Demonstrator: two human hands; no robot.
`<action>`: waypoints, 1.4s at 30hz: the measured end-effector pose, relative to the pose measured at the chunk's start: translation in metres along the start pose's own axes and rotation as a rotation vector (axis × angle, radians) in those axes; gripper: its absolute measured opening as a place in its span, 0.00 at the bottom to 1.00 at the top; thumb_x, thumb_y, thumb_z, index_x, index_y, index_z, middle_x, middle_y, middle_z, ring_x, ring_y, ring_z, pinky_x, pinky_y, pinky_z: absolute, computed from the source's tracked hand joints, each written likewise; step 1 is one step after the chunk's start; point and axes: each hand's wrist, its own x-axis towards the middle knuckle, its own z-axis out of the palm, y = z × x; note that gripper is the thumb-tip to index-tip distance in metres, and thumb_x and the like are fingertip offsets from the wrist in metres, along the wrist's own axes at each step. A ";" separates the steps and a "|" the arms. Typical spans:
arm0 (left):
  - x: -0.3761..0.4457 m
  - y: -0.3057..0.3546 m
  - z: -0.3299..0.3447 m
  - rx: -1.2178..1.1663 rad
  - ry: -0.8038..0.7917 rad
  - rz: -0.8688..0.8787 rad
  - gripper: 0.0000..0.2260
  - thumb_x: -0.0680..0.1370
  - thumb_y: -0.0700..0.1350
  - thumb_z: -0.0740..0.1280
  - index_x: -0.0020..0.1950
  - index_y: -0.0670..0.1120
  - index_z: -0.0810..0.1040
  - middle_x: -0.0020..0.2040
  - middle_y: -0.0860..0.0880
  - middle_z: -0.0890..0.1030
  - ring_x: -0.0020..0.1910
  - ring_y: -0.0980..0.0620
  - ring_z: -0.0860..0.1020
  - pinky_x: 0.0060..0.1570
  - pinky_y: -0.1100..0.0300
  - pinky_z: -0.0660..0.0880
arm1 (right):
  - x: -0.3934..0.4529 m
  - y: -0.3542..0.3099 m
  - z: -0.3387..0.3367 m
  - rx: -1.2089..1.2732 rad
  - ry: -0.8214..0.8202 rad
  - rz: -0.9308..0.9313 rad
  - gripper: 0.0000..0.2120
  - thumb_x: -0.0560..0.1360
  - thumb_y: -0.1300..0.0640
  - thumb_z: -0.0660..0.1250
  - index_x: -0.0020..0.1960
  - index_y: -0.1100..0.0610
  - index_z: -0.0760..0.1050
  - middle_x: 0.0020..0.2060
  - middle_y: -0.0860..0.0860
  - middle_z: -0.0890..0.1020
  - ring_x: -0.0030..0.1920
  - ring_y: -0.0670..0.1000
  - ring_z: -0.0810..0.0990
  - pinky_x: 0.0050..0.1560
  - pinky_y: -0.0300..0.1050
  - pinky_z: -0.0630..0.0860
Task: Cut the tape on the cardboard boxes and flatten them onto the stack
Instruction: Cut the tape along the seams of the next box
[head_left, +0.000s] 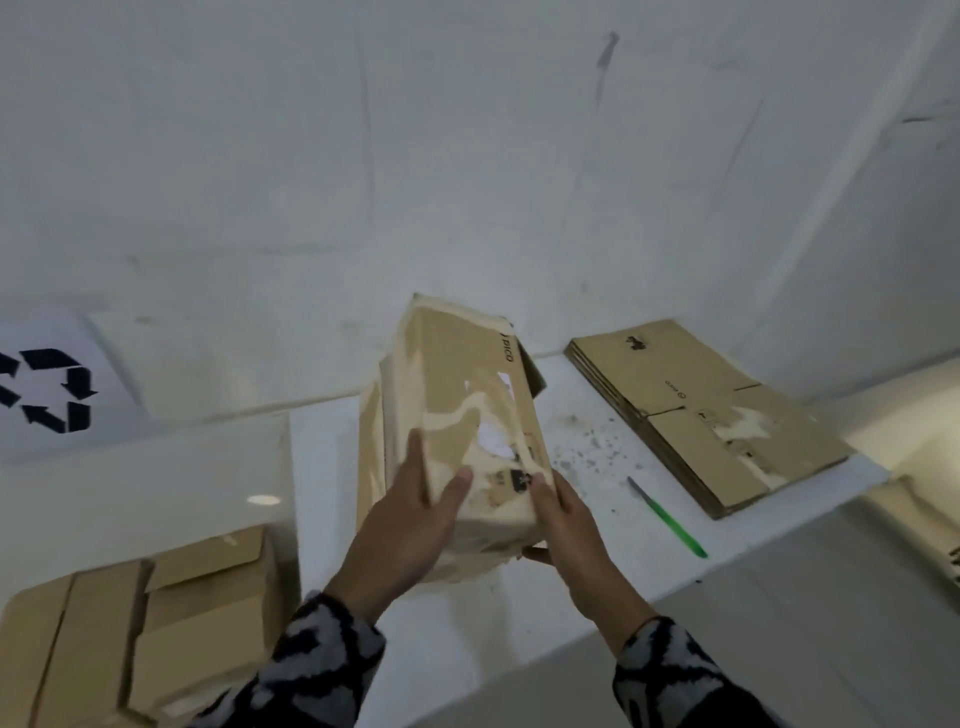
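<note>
two hands gripping blurred taped box (457, 415), left hand (410, 519), right hand (571, 530), right fingers hidden beneath

Cardboard, tape, plastic and fleece

The box (457, 415) is matt brown cardboard under glossy, wrinkled pale tape; the flattened stack (701, 410) is matt corrugated cardboard, its facing torn rough in patches. The cutter (667, 517) has a smooth green plastic handle. The white table (597, 597) looks smooth and speckled; the sleeves (322, 660) are fuzzy patterned cloth.
</note>
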 end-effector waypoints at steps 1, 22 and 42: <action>0.008 0.012 0.011 0.131 -0.021 0.026 0.38 0.73 0.76 0.53 0.76 0.69 0.38 0.79 0.58 0.58 0.73 0.50 0.67 0.67 0.52 0.68 | 0.012 0.002 -0.014 0.054 0.008 0.032 0.16 0.82 0.43 0.57 0.68 0.44 0.70 0.59 0.48 0.80 0.56 0.52 0.80 0.46 0.51 0.83; 0.146 0.035 0.265 1.047 -0.117 -0.178 0.30 0.84 0.48 0.51 0.79 0.58 0.35 0.80 0.51 0.35 0.77 0.35 0.36 0.73 0.34 0.41 | 0.203 0.054 -0.197 -0.294 -0.088 0.243 0.19 0.84 0.49 0.51 0.66 0.54 0.76 0.64 0.54 0.77 0.63 0.55 0.74 0.65 0.52 0.70; 0.166 0.013 0.217 1.153 0.000 -0.346 0.36 0.80 0.63 0.56 0.77 0.62 0.34 0.80 0.52 0.35 0.73 0.22 0.41 0.67 0.30 0.59 | 0.236 0.136 -0.276 -0.852 -0.092 0.174 0.08 0.83 0.56 0.57 0.50 0.61 0.68 0.52 0.62 0.76 0.46 0.57 0.75 0.46 0.49 0.72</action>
